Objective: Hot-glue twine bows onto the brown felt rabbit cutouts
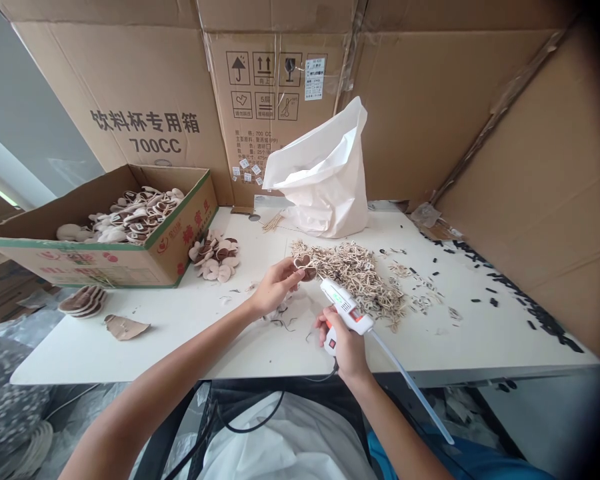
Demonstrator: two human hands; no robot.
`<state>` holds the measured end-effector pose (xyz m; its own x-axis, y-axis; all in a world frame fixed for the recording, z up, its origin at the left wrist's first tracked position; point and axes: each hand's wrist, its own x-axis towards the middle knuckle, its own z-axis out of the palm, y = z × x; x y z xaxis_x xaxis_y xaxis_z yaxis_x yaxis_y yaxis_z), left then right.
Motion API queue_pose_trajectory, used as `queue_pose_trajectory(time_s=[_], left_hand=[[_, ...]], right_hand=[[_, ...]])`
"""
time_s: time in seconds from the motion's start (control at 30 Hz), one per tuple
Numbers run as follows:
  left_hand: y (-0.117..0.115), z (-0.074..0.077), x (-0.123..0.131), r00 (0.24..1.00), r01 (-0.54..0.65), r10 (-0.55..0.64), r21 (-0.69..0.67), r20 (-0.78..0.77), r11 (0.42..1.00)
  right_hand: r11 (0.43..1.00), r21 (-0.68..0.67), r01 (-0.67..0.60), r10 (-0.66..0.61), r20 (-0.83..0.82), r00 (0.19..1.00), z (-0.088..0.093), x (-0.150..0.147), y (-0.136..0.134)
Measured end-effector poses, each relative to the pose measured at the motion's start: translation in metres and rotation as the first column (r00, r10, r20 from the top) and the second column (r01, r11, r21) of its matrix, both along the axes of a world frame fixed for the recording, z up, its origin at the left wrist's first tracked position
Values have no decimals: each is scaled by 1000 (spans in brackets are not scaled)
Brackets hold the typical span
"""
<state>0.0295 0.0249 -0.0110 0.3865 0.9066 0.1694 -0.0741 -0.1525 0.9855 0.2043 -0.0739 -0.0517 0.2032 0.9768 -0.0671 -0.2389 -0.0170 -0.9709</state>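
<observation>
My left hand (276, 285) pinches a small brown felt piece with rounded lobes and a pale edge (307, 268); a pale strip seems to lie on it. In my right hand (347, 343) is a white hot glue gun (345, 305), its fingers wrapped round the handle. The nozzle points up and left, close to the felt piece; I cannot tell whether they touch. A long glue stick (413, 387) sticks out of the gun's back end. Just behind the gun lies a heap of short beige strips (365, 277).
A cardboard box (105, 267) full of brown and cream felt pieces stands at left, with a small pile of felt pieces (215, 259) beside it. A white bag (327, 193) stands at the back. Black bits (535, 307) lie along the right edge. Cardboard walls surround the table.
</observation>
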Motion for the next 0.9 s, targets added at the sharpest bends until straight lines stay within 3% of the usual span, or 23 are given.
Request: queue_pose_trajectory(time_s=[0.57,0.9], left_hand=[[-2,6,1,1000,-14,14,8,6,1000],[6,8,-5,989,-145,146,-61,12,988]], right_hand=[[1000,6,-7,7,7,1000,0,1,0],[998,2,70,-70,-99,993,10,-1,-1]])
